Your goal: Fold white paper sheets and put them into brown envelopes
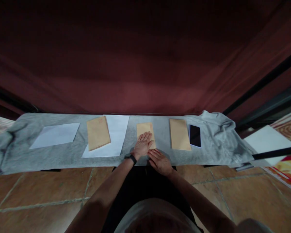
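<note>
My left hand [142,144] lies flat, fingers stretched out, on the near half of a small brown envelope [145,128] in the middle of a grey cloth [63,155]. A black band sits on that wrist. My right hand [159,160] rests flat on the cloth just below and to the right of the envelope, fingers pointing left. A second brown envelope [98,132] lies tilted on a white sheet [116,136] to the left. A third brown envelope [179,133] lies to the right, beside a dark phone [195,136].
Another white sheet [55,135] lies at the left of the cloth. A dark red curtain [135,64] hangs behind. Terracotta floor tiles [38,194] are in front. A white board [266,139] and a black bar [276,152] sit at the right.
</note>
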Demonstrator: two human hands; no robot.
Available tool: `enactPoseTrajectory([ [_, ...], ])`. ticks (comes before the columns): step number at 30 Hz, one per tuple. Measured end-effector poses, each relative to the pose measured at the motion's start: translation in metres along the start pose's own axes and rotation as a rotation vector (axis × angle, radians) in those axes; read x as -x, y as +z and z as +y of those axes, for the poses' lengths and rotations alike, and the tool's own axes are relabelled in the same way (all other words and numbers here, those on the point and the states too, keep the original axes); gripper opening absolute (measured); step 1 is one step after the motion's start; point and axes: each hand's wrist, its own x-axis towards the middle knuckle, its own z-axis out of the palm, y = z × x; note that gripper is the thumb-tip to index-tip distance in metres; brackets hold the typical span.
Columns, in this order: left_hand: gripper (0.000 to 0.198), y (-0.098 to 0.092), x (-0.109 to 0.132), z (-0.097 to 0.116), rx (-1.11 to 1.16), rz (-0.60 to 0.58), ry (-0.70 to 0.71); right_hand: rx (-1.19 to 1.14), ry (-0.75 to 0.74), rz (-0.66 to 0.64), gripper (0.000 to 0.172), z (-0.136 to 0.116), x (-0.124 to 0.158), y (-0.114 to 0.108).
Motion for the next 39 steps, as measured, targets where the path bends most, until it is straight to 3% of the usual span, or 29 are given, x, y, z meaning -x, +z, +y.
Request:
enactPoseTrajectory([
  [5,0.063,0.008,-0.042,-0.007,-0.002,-0.004,-0.051,-0.165,0.075,0.116,0.035,0.002,0.001,-0.001],
  [9,0.065,0.010,-0.053,-0.005,0.006,0.018,-0.034,-0.189,0.132,0.114,0.033,0.002,0.000,-0.001],
  [17,0.059,-0.003,-0.017,0.010,-0.021,-0.071,0.160,-0.203,0.222,0.117,0.037,0.002,-0.002,-0.001],
  [30,0.054,-0.006,0.007,0.030,0.018,-0.106,0.185,-0.178,0.272,0.085,0.048,0.002,-0.002,-0.002],
  [39,0.054,-0.014,0.024,0.038,0.036,-0.163,0.202,-0.354,0.298,0.295,0.057,-0.002,-0.003,-0.003],
])
